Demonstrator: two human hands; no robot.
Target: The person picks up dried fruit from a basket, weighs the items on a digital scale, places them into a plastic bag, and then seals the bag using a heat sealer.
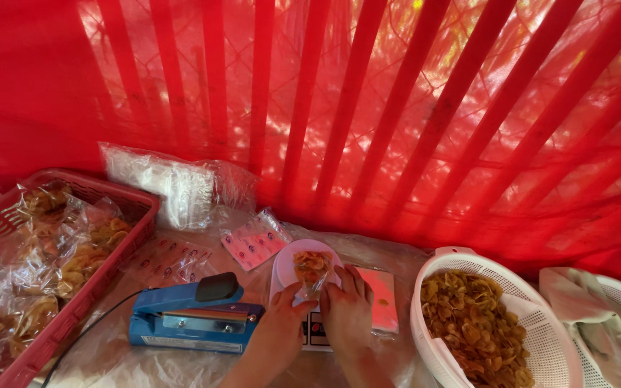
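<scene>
Both hands [318, 316] hold a chip bag [312, 271] upright, mouth toward them.

Head view of a covered work surface before a red netted backdrop. The left hand [282, 316] and right hand [346, 309] meet at a small clear plastic bag of yellow fried chips [312, 269], which rests on a round white plate [285, 269] atop a small white weighing scale [315, 334]. The fingertips of both hands pinch the bag's lower end. Just left of the left fingers lies a blue heat-sealing press with a black knob [192, 316]. Right of the right fingers stands a white perforated plastic colander of loose yellow chips [548, 309]. Far left of the fingers, a red plastic basket [134, 208] holds filled clear bags.
</scene>
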